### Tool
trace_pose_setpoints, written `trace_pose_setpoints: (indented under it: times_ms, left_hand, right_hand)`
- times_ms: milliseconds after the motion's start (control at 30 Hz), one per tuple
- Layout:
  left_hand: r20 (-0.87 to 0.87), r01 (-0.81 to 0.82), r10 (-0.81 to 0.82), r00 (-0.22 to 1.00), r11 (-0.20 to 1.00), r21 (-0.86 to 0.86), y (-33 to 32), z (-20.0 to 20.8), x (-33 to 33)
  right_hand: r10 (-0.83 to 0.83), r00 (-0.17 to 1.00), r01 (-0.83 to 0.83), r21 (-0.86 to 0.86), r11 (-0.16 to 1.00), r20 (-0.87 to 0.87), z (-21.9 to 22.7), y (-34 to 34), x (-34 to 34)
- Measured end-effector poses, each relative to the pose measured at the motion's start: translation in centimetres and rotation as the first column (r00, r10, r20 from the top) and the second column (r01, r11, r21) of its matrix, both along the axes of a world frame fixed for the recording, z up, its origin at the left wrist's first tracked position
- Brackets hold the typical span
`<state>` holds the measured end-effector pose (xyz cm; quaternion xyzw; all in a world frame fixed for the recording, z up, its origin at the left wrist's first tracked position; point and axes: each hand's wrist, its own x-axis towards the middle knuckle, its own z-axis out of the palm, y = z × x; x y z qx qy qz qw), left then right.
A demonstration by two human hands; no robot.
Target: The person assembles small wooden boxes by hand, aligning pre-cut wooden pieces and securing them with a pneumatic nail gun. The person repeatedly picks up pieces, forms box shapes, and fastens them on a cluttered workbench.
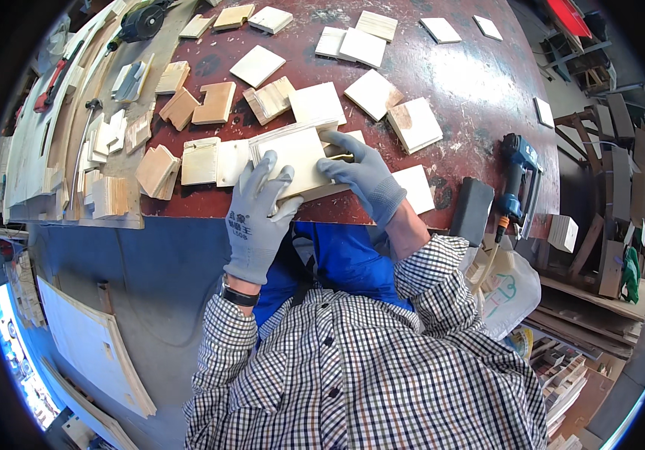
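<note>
Near the front edge of the dark red table point(480, 105), both of my hands, in grey work gloves, grip a pale wooden block point(297, 159). It seems to be made of stacked flat pieces. My left hand point(256, 217) wraps its near left side, fingers on the top face and thumb along the lower edge. From the right, my right hand point(363, 176) closes on the other end, partly hiding it. Just left of the block lie two pale wooden pieces, one of them a square board point(200, 161). Another square piece point(318, 103) lies right behind it.
Loose wooden squares are scattered across the table, including a notched brown piece point(214, 103). A blue nail gun point(515, 176) with an air hose rests at the right edge, beside a dark grey block point(472, 211). At far left, a plywood surface carries offcuts and an angle grinder point(142, 22).
</note>
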<state>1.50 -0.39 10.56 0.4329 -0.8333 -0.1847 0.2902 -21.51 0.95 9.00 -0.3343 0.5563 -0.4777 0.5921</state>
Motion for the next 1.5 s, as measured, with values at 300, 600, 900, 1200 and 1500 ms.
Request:
trace_pose_setpoints:
  times_ms: [300, 600, 900, 1200, 1500]
  left_hand:
    - [0.238, -0.034, 0.043, 0.97, 0.999, -0.042, -0.6, 1.7, -1.7]
    - [0.353, 0.153, -0.122, 0.928, 0.986, -0.063, -2.2, 1.1, -1.4]
    - [0.335, 0.176, -0.167, 0.927, 0.984, 0.005, -2.4, 0.9, -1.6]
    - [0.397, 0.275, -0.224, 0.89, 0.958, -0.078, -2.4, 0.5, -1.6]
    - [0.426, 0.248, -0.194, 0.884, 0.966, -0.075, -2.4, 0.3, -1.6]
  right_hand:
    - [-0.006, 0.967, -0.007, -0.049, 0.999, -0.255, 0.6, 1.1, 1.0]
    - [0.066, 0.982, -0.067, 0.0, 0.998, -0.176, 1.7, 0.9, 0.0]
    - [-0.487, 0.873, 0.474, -0.223, 0.852, -0.006, -1.2, 4.5, 1.5]
    - [-0.318, 0.827, 0.106, -0.427, 0.898, -0.464, -2.3, 7.1, 3.8]
    - [-0.203, 0.859, 0.05, -0.317, 0.947, -0.47, -3.6, 6.7, 3.8]
